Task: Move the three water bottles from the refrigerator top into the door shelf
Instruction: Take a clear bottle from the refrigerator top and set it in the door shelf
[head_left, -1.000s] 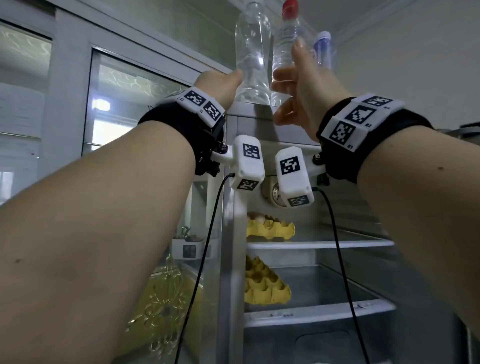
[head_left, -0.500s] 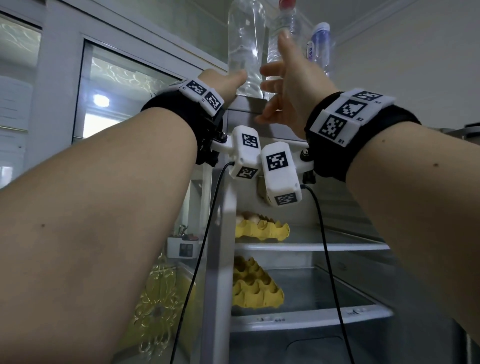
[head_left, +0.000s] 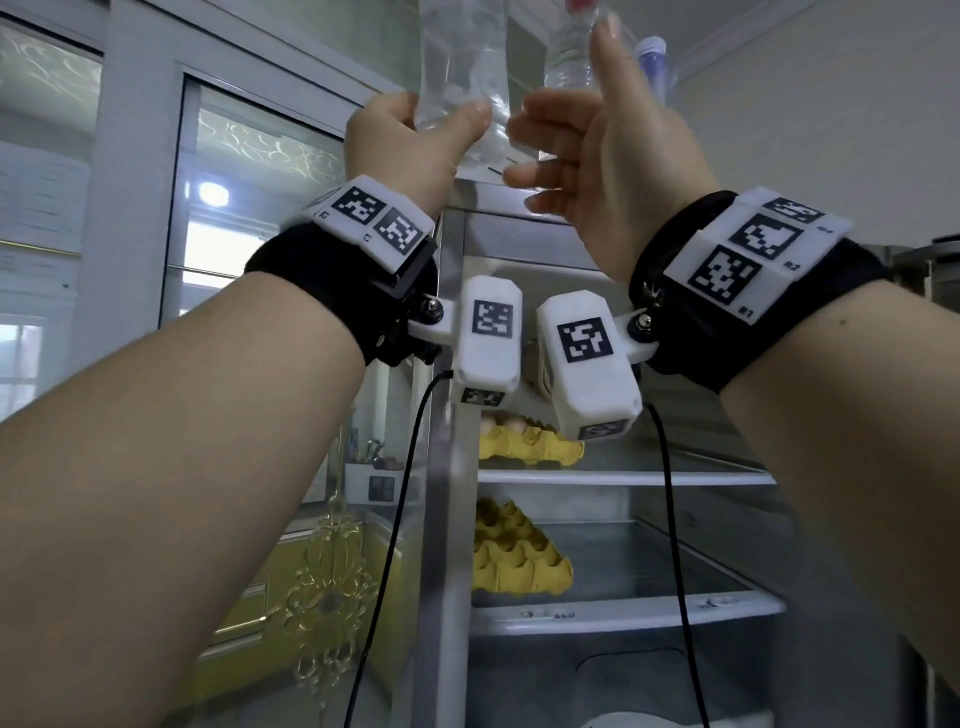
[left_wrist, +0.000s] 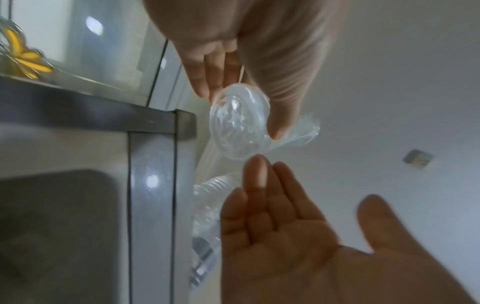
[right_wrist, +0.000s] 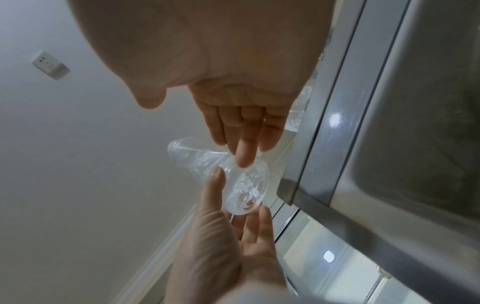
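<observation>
Two raised hands meet at the front edge of a refrigerator top (head_left: 498, 193), where the left hand (head_left: 410, 145) wraps its thumb and fingers around the lower part of a clear water bottle (head_left: 462, 67). Both wrist views look straight up at the ridged round base of that bottle (left_wrist: 240, 121) (right_wrist: 246, 191), which hangs clear of the refrigerator's corner, gripped near the bottom and tilted slightly. The right hand (head_left: 608, 156) is open beside it, palm turned toward the bottle, fingers relaxed and spread, its fingertips (right_wrist: 244, 158) just at the bottle's side; whether they press on it cannot be told. The same open palm (left_wrist: 280, 236) fills the lower part of the left wrist view.

Behind the right hand, a second bottle with a red cap (head_left: 571, 57) stands on the refrigerator top, and a third with a pale blue cap (head_left: 652, 62) stands farther back, partly hidden by the thumb.

Below, the refrigerator is open. A yellow egg tray (head_left: 530, 444) holding a few eggs sits on the upper glass shelf (head_left: 649, 475), and another yellow tray (head_left: 519, 561) rests on the shelf beneath. To the left stands a glass-fronted cabinet (head_left: 234, 234). The door shelf is out of sight.
</observation>
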